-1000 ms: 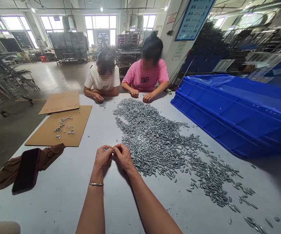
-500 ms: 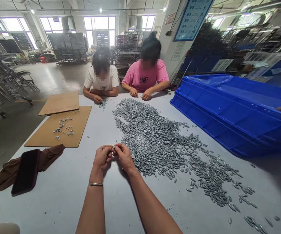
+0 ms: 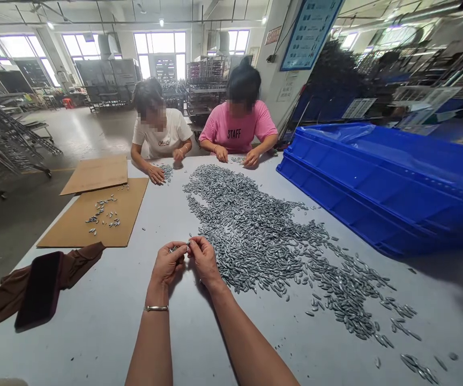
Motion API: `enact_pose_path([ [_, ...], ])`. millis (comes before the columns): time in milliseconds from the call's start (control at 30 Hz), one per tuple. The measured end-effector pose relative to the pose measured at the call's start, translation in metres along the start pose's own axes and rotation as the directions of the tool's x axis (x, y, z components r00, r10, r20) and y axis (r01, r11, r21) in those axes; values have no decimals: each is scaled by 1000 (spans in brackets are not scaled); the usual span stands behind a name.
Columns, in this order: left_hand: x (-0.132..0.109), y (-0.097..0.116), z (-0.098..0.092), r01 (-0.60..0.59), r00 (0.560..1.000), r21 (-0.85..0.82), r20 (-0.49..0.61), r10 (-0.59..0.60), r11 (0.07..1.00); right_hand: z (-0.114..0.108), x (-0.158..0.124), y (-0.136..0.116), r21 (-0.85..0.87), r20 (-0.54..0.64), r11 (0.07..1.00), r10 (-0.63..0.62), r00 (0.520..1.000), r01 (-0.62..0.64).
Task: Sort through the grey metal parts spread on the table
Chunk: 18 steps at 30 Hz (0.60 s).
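My left hand (image 3: 167,262) and my right hand (image 3: 204,259) meet just above the grey table (image 3: 95,332), fingertips pinched together on a few small grey metal pieces (image 3: 177,247). A metal bangle (image 3: 156,308) sits on my left wrist. Right beside my right hand begins a long spread of the same small grey oval metal pieces (image 3: 255,236), running from the far side of the table to its near right corner.
Two people sit across the table, one in a white shirt (image 3: 163,136), one in a pink shirt (image 3: 237,131), hands among the pieces. Cardboard sheets (image 3: 95,214) with a few pieces lie left. A dark phone (image 3: 38,289) rests on brown cloth (image 3: 76,262). Blue crates (image 3: 384,187) stand right.
My hands stay pinched together in the same spot. The person in white has lifted up and reached a hand out to the small pile. The view has shifted slightly.
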<state>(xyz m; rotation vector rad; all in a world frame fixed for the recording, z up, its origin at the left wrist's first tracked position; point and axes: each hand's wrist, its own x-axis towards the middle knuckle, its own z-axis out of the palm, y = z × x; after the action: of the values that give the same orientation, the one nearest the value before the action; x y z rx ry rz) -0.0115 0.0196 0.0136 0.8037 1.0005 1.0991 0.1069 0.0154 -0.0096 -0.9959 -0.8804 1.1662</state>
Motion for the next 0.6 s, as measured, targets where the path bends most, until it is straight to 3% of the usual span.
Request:
enact_pose_path([
  [300, 1, 3, 3, -52, 994, 4, -99, 52, 999, 1, -2, -1, -153, 51, 988, -15, 999, 23],
  [600, 0, 4, 4, -92, 991, -17, -104, 90, 996, 3, -2, 1, -140, 42, 990, 29, 999, -23],
])
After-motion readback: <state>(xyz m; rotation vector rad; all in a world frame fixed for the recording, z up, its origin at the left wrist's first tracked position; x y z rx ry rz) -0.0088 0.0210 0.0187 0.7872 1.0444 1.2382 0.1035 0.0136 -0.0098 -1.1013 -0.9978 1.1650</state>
